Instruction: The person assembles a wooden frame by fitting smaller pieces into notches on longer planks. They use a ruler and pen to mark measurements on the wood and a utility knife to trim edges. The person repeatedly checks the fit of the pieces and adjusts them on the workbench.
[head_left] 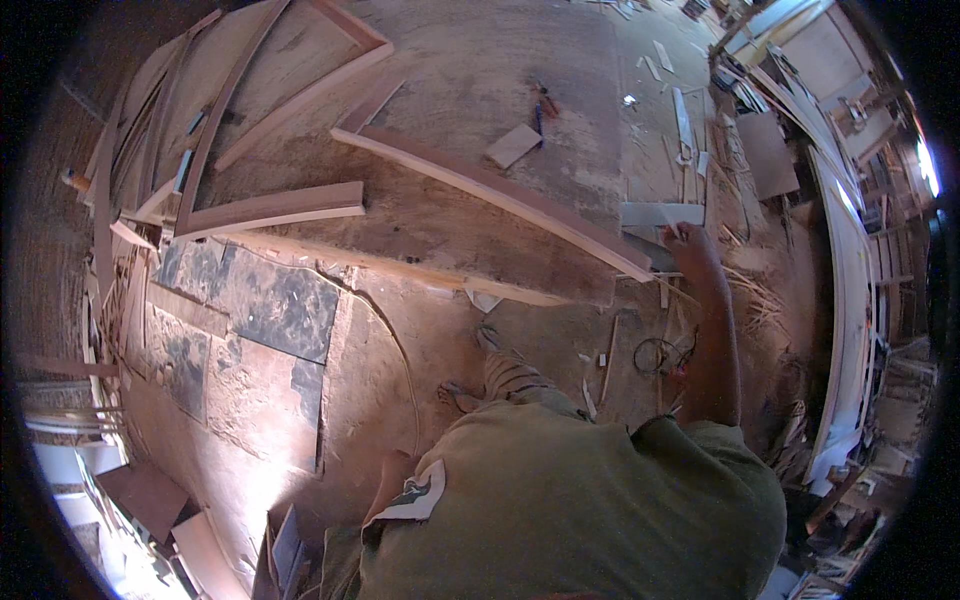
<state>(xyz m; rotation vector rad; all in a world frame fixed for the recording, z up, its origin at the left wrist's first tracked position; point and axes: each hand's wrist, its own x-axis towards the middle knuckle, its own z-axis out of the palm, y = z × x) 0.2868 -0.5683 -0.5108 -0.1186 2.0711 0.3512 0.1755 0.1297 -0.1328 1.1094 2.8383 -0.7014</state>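
My right arm reaches out to the right edge of the wooden work surface. At its end, my right hand (pixel 686 240) is closed at the lower edge of a pale flat strip (pixel 660 213); what lies in the fingers is too small to make out. Just left of that hand is the end of a long wooden frame piece (pixel 500 198), joined at its far end to a shorter piece. My left forearm (pixel 394 478) shows only partly beside my green shirt, and the fingers of that hand are hidden. A whitish patch with a dark print (pixel 412 496) lies against it.
More wooden frame parts (pixel 280 208) lie at the left. A small wood block (pixel 514 146) rests mid-surface. Offcuts and thin strips (pixel 683 120) litter the far right. A cable (pixel 385 325) crosses the dusty floor near dark sheets (pixel 275 300). Long boards (pixel 838 300) line the right.
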